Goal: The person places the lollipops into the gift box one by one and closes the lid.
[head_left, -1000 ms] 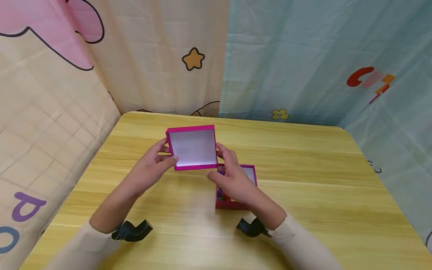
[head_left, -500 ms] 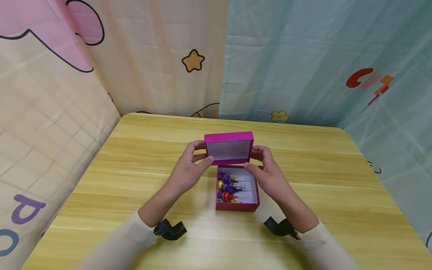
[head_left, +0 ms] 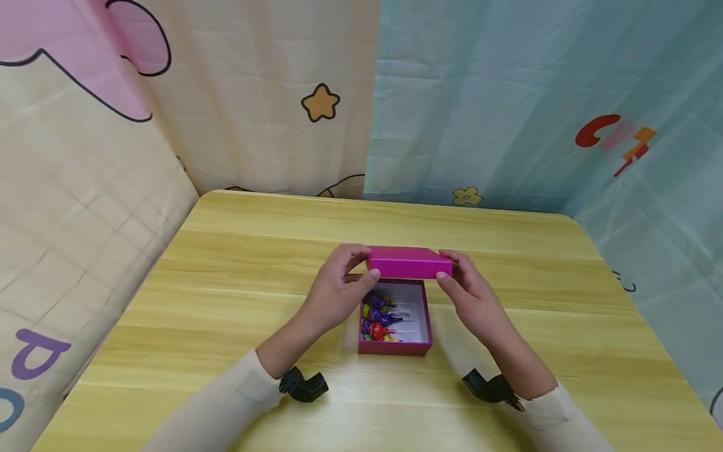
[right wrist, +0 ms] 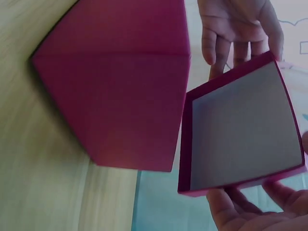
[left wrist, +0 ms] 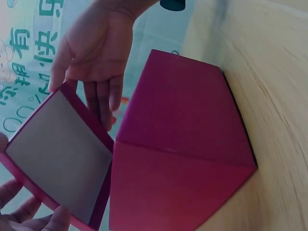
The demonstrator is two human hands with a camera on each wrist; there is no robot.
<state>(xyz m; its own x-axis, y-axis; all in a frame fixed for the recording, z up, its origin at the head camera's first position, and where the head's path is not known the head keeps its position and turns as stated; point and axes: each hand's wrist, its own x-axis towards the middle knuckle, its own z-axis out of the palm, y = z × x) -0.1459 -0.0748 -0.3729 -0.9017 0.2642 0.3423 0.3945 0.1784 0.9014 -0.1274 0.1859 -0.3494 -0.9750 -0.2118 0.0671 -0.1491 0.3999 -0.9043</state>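
Observation:
A magenta box lid [head_left: 409, 266] with a white inside is held by both hands above the far edge of the matching box base [head_left: 394, 348]. My left hand [head_left: 340, 285] pinches the lid's left side between thumb and fingers. At its right side, my right hand [head_left: 471, 290] grips it the same way. Several lollipops [head_left: 380, 317] in purple, yellow and red wrappers lie inside the base, sticks pointing right. Both wrist views show the lid's white underside [left wrist: 62, 151] tilted over the base, its rim right at the base's upper edge.
The base stands on a light wood-grain table [head_left: 226, 314]. Printed curtains [head_left: 271, 94] hang behind and beside the table. A black wrist mount [head_left: 305, 385] sits on each forearm, near the beige sleeves.
Both hands have carried the lid rightward and nearer, from left of the base to over its far edge. The lid has tipped from facing me to nearly level, inside down.

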